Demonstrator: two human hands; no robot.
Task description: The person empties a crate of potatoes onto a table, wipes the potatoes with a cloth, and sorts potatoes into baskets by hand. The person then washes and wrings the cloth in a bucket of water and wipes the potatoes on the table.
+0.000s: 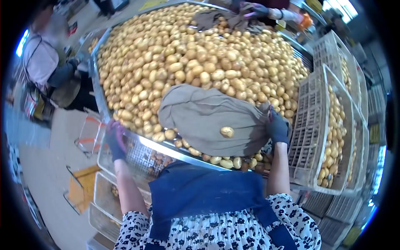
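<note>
Small yellow-brown potatoes (183,54) fill a wide metal-rimmed table in front of me. Across the near part of the heap lies a grey-brown cloth (200,112), with a single potato (227,132) resting on it. My right hand (278,127), in a dark glove, grips the cloth's right end with its fingers closed. At the table's near left corner is my gloved left hand (115,139), beside the metal rim (146,143) and above a white crate (141,156) holding a few potatoes. Blur on its fingers hides whether it holds anything.
White plastic crates (308,125) with potatoes stand at the right edge. More crates (104,196) are stacked below on the left. Across the table, another person's gloved hand (256,11) is at a dark cloth (208,18). A person (46,62) is at the left.
</note>
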